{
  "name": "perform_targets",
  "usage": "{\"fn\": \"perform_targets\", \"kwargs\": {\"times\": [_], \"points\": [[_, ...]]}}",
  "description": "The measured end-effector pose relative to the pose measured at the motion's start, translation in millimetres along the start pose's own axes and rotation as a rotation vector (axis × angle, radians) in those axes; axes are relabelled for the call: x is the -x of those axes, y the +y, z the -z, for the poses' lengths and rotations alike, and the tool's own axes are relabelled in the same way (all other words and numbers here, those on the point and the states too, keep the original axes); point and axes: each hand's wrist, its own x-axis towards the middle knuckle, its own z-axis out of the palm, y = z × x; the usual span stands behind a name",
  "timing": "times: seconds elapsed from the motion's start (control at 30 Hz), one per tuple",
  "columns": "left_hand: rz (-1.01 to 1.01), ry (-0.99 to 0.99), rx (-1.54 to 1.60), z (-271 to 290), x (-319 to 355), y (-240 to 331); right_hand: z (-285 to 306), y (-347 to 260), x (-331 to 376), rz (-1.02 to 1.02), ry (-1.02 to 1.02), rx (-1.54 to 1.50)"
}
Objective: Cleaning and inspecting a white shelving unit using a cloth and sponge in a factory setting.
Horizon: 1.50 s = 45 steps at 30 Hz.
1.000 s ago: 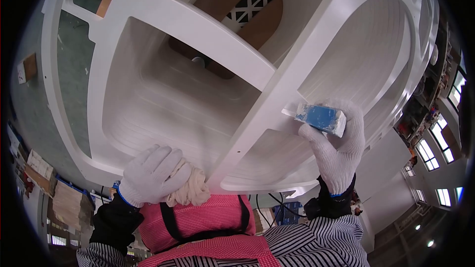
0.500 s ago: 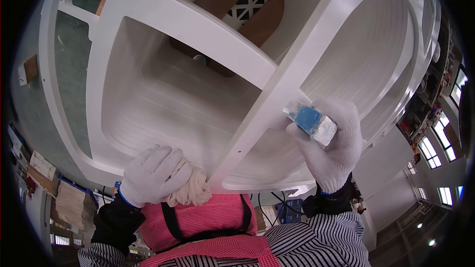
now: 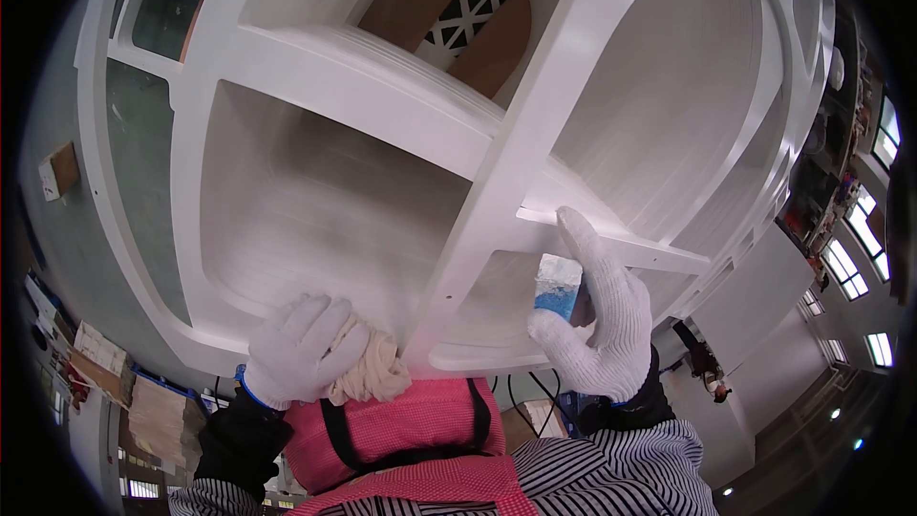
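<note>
1. We see a small blue and white block (image 3: pixel 558 287), like a sanding sponge, pressed against the white cabinet (image 3: pixel 315 220) just below a short horizontal shelf (image 3: pixel 621 244) and right of the upright divider (image 3: pixel 487 220).
2. Our right hand (image 3: pixel 597 325), in a white knit glove, is closed around the block: the thumb sits under its lower end, the index finger stretches up along its right side to the shelf edge.
3. Our left hand (image 3: pixel 301 349), also gloved in white, is curled shut over a bunched cream rag (image 3: pixel 373 373). It rests at the lower rim of the cabinet's left compartment, just left of the divider's foot.
4. The two hands lie on either side of the divider, near its lower end.
5. The cabinet has arched compartments; through an upper opening we see brown panels and a white lattice (image 3: pixel 468 14).
6. Below the hands are a pink apron (image 3: pixel 401 430) with black straps and striped sleeves (image 3: pixel 611 473).
</note>
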Motion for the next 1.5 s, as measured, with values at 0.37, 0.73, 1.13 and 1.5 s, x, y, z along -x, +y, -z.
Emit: {"fn": "perform_targets", "kwargs": {"times": [0.37,0.73,1.13,1.5], "points": [[0.014,-0.025,0.02,-0.3,-12.4,5.5,-40.8,-8.6,0.5,0.006,-0.1,-0.117],[-0.044,0.086,-0.018,-6.0,-18.0,12.7,-26.6,43.6,24.1,-0.282,0.013,-1.141],[-0.069,0.084,-0.038,-6.6,-11.8,17.4,-48.6,25.1,30.9,-0.071,-0.165,-0.736],[-0.057,0.083,-0.038,-5.1,-12.1,24.7,-35.7,26.6,40.7,-0.164,0.031,-1.09]]}}
